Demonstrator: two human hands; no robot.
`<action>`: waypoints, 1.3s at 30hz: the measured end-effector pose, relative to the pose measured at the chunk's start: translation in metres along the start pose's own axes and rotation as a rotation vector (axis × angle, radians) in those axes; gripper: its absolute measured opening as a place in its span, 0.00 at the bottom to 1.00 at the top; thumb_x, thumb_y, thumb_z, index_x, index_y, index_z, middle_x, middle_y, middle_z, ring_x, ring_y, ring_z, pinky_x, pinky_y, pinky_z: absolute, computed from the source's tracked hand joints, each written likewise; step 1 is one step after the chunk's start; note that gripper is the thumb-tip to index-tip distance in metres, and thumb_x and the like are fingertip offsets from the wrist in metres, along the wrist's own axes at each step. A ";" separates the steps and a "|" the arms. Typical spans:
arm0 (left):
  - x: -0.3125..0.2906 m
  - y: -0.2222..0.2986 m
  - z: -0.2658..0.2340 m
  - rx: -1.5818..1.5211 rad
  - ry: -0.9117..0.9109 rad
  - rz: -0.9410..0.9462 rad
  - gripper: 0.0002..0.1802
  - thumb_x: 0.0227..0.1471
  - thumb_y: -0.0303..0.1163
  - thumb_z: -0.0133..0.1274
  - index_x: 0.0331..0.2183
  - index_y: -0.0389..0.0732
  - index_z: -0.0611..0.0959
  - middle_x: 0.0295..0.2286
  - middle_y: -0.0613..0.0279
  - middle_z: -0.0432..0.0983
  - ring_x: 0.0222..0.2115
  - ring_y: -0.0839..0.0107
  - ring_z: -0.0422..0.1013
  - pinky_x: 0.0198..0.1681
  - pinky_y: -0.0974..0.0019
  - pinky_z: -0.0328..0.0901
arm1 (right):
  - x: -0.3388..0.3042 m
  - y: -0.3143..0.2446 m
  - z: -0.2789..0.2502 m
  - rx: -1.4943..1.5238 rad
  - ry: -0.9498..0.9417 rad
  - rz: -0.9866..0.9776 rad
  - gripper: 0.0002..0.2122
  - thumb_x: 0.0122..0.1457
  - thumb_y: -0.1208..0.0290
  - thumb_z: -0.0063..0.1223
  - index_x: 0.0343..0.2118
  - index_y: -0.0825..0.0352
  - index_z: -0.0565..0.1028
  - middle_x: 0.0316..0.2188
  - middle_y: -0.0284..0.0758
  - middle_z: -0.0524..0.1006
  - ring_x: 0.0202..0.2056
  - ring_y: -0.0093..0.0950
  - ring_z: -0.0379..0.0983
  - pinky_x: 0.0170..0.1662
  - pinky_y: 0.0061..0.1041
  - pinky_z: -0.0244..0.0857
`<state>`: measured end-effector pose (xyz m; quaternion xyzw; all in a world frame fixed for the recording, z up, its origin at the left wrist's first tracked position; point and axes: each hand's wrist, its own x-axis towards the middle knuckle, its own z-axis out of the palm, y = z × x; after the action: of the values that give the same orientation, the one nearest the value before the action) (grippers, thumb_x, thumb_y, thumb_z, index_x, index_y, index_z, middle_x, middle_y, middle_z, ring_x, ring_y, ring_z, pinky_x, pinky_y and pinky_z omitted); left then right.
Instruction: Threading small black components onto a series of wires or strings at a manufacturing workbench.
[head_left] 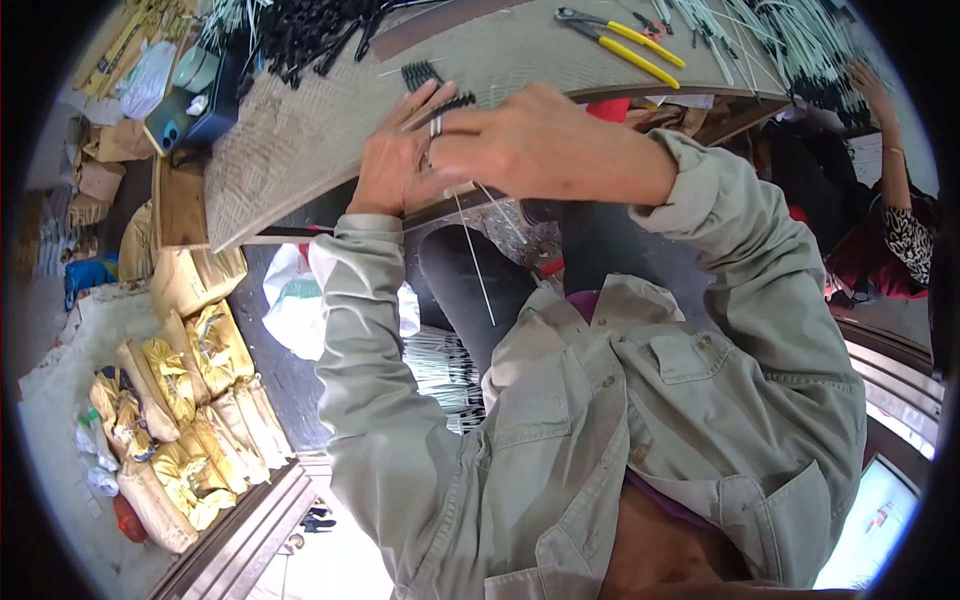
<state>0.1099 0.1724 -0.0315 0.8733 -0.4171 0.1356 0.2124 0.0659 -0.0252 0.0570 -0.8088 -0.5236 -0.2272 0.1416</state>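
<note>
My two hands meet at the near edge of the worktable (290, 150). My left hand (388, 155) is closed, with a black ridged piece (421, 74) showing at its fingertips. Pressed against it is my right hand (530, 140), its fingers curled and a ring on one; a second dark ridged strip (455, 104) shows along its fingers. Below the hands a thin metal rod (475, 258) sticks out toward my lap, and a shorter one (502, 212) beside it. The hands hide where the rods and black pieces are gripped.
Yellow-handled cutting pliers (620, 45) lie on the table beyond my right hand. Black parts (300, 40) are heaped at the far left, pale thin rods (800, 50) at the far right, where another person's hand (874, 95) reaches. Wrapped packages (185, 400) stand at lower left.
</note>
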 end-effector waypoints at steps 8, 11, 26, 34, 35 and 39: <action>-0.006 0.018 -0.003 0.007 0.037 -0.169 0.31 0.39 0.54 0.56 0.40 0.40 0.77 0.44 0.54 0.70 0.47 0.54 0.64 0.52 0.56 0.58 | 0.015 0.014 -0.015 -0.135 0.120 -0.086 0.05 0.45 0.72 0.51 0.28 0.61 0.70 0.23 0.29 0.69 0.21 0.27 0.70 0.20 0.23 0.62; -0.006 0.013 0.003 0.029 0.105 -0.115 0.32 0.39 0.54 0.56 0.41 0.39 0.77 0.44 0.54 0.71 0.46 0.56 0.65 0.51 0.58 0.59 | -0.008 0.015 -0.018 -0.064 0.367 -0.005 0.05 0.47 0.74 0.51 0.29 0.63 0.72 0.25 0.32 0.71 0.23 0.25 0.71 0.25 0.21 0.64; 0.003 0.016 -0.005 0.036 0.035 -0.020 0.28 0.44 0.52 0.53 0.45 0.48 0.76 0.49 0.58 0.66 0.51 0.55 0.60 0.54 0.56 0.56 | -0.090 -0.043 0.153 0.671 -0.192 0.083 0.32 0.49 0.76 0.49 0.58 0.62 0.52 0.56 0.43 0.58 0.53 0.38 0.59 0.54 0.32 0.56; 0.006 0.012 -0.025 -0.021 -0.233 0.020 0.40 0.33 0.31 0.57 0.54 0.47 0.65 0.56 0.56 0.53 0.57 0.53 0.49 0.59 0.54 0.47 | -0.042 0.004 0.064 0.569 -0.326 -0.033 0.23 0.54 0.70 0.46 0.54 0.55 0.59 0.38 0.37 0.72 0.30 0.39 0.72 0.28 0.35 0.66; 0.008 0.012 -0.026 -0.021 -0.246 0.033 0.41 0.32 0.31 0.57 0.54 0.47 0.64 0.56 0.56 0.52 0.57 0.53 0.49 0.59 0.54 0.47 | -0.039 0.007 0.059 0.556 -0.317 -0.036 0.23 0.54 0.70 0.46 0.54 0.55 0.59 0.38 0.37 0.72 0.30 0.39 0.72 0.28 0.35 0.66; 0.010 0.008 -0.025 -0.015 -0.252 0.068 0.41 0.34 0.33 0.58 0.54 0.45 0.64 0.56 0.54 0.51 0.57 0.53 0.48 0.59 0.54 0.46 | -0.019 0.020 0.041 0.540 -0.229 -0.143 0.17 0.54 0.69 0.48 0.48 0.59 0.65 0.36 0.37 0.73 0.28 0.38 0.71 0.28 0.33 0.65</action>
<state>0.1084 0.1737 -0.0035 0.8672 -0.4706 0.0286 0.1600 0.0863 -0.0295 0.0122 -0.7233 -0.6333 0.0034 0.2751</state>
